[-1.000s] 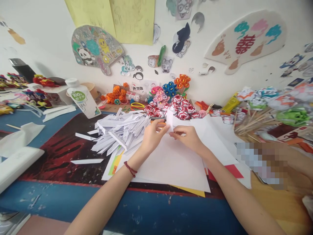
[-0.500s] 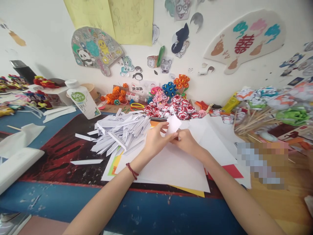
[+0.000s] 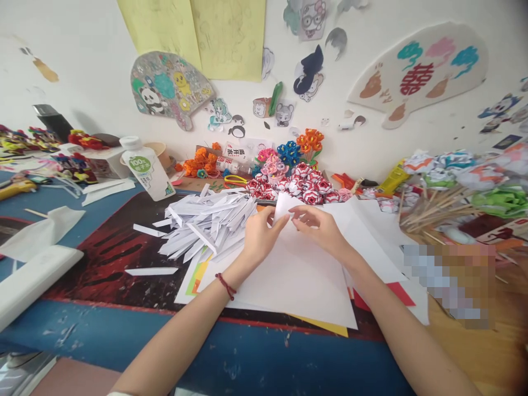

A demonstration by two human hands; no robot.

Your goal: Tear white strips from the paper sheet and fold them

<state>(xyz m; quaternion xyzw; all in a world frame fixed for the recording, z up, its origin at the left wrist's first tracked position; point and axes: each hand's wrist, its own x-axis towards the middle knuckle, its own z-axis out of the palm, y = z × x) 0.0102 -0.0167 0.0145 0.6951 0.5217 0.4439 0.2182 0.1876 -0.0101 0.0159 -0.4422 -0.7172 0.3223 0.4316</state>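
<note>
A small white paper piece (image 3: pixel 284 204) stands upright between my hands, above large white sheets (image 3: pixel 305 275). My left hand (image 3: pixel 260 231) pinches its lower left part between thumb and fingers. My right hand (image 3: pixel 319 224) is at the paper's right side, fingers bent and slightly apart; whether the fingertips touch the paper is too small to tell. To the left of my hands lies a heap of folded white paper strips (image 3: pixel 210 223), with one separate strip (image 3: pixel 151 271) nearer the front on the dark mat (image 3: pixel 111 275).
Behind my hands sit red-and-white paper flowers (image 3: pixel 309 184). A white bottle (image 3: pixel 147 168) stands at the back left. A long white object (image 3: pixel 39 283) lies at the left. Wooden sticks (image 3: pixel 437 209) and a red sheet (image 3: pixel 400 296) are at the right.
My right hand's fingers have loosened and spread at the paper's right side. The paper has turned more upright in my left hand. The whole view has shifted slightly.
</note>
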